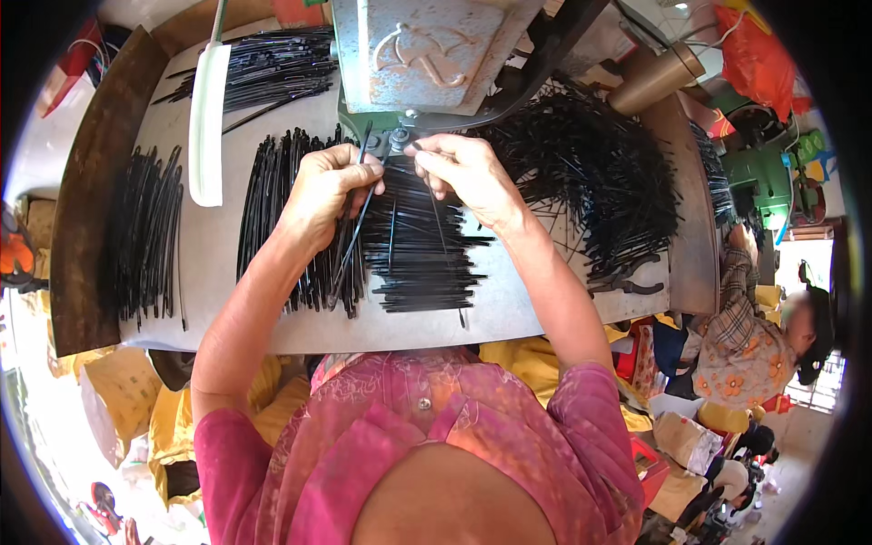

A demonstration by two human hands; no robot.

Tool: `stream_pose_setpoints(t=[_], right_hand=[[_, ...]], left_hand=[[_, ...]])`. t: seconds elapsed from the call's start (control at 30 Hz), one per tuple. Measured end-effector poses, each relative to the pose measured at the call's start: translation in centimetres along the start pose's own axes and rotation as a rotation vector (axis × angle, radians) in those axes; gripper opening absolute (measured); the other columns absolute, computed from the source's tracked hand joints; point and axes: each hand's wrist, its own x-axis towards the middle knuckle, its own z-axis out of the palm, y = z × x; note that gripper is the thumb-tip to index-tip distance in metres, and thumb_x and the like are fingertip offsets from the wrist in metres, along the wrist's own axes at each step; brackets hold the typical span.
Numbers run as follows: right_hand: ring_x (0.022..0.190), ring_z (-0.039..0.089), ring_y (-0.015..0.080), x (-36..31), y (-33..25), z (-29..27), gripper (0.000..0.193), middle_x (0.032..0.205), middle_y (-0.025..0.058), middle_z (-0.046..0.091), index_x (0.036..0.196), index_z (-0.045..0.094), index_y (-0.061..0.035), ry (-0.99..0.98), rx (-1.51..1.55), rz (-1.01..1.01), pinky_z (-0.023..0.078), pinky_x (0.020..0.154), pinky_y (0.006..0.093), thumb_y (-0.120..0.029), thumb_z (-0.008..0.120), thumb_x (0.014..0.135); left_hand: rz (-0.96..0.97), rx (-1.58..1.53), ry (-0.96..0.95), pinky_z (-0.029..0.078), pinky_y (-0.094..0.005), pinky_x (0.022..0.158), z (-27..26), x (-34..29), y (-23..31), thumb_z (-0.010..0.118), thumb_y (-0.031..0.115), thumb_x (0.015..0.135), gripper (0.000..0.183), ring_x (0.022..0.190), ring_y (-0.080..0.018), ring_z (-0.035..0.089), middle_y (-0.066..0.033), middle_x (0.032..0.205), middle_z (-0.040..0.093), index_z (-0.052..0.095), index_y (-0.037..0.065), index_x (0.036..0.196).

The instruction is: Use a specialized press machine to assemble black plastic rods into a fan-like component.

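Note:
My left hand (329, 189) is closed, thumb against fingers, on thin black rods that look like umbrella ribs; one rib (361, 221) slants down from its fingertips. Just to its right, my right hand (470, 179) pinches another thin black rib (437, 216), which hangs down over the middle stack. Both hands are close to the small metal head (399, 138) at the foot of a grey machine (427, 54) with a raised umbrella shape. Below them lies a stack of black ribs (425, 283) set crosswise. Beside my left forearm, more ribs (271, 213) lie lengthwise.
A large tangled heap of black ribs (627, 173) covers the table's right side, with dark-handled pliers (629, 276) at its near edge. Other bundles lie at the far left (145, 236) and back left (272, 68). A white lamp (210, 127) hangs above. Another person (740, 354) is at right.

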Motion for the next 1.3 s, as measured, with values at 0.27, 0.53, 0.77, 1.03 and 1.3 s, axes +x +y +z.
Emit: stream_pose_setpoints(t=[0.27, 0.53, 0.77, 1.03, 1.3], right_hand=[[0.047, 0.036, 0.0025, -0.2, -0.6, 0.3, 0.017, 0.061, -0.0001, 0.047, 0.084, 0.056, 0.0027, 0.121, 0.069, 0.071, 0.026, 0.039, 0.0150, -0.013, 0.050, 0.083], [0.046, 0.035, 0.0013, 0.1, -0.4, 0.1, 0.017, 0.060, -0.0029, 0.044, 0.085, 0.056, 0.0030, 0.067, 0.021, 0.012, 0.025, 0.039, 0.0147, -0.012, 0.052, 0.080], [0.044, 0.033, 0.0003, -0.3, -0.9, 0.5, 0.018, 0.058, -0.0045, 0.043, 0.084, 0.057, 0.0038, 0.113, 0.031, 0.004, 0.023, 0.038, 0.0144, -0.013, 0.052, 0.080], [0.044, 0.032, 0.0000, -0.2, -0.9, 0.6, 0.018, 0.057, -0.0048, 0.042, 0.083, 0.057, 0.0047, 0.134, -0.014, -0.026, 0.023, 0.038, 0.0142, -0.013, 0.052, 0.079], [0.045, 0.032, -0.0003, -0.2, -1.0, 0.8, 0.019, 0.057, -0.0051, 0.042, 0.083, 0.057, 0.0044, 0.150, -0.048, -0.035, 0.022, 0.038, 0.0145, -0.013, 0.052, 0.079]], left_hand=[[0.015, 0.003, -0.012, 0.025, -0.0157, 0.034, 0.1, 0.0, 0.1, 0.059, 0.009, 0.073, 0.007, 0.039, -0.0029, 0.038, -0.0030, 0.060, 0.056, 0.055, 0.004, 0.073], [0.015, -0.025, -0.016, 0.026, -0.0168, 0.035, 0.2, 0.1, 0.0, 0.059, 0.009, 0.073, 0.008, 0.039, -0.0033, 0.037, -0.0024, 0.059, 0.055, 0.054, 0.004, 0.070], [0.014, -0.047, -0.025, 0.026, -0.0169, 0.035, 0.3, 0.0, 0.1, 0.060, 0.010, 0.072, 0.008, 0.039, -0.0031, 0.036, -0.0019, 0.058, 0.055, 0.054, 0.004, 0.070], [0.024, -0.051, -0.009, 0.027, -0.0166, 0.036, 0.4, 0.1, -0.1, 0.060, 0.009, 0.072, 0.008, 0.040, -0.0030, 0.037, -0.0018, 0.058, 0.055, 0.054, 0.004, 0.070], [0.043, -0.055, -0.008, 0.027, -0.0166, 0.037, 0.5, 0.1, -0.2, 0.060, 0.009, 0.072, 0.008, 0.041, -0.0031, 0.037, -0.0021, 0.058, 0.055, 0.054, 0.004, 0.070]])
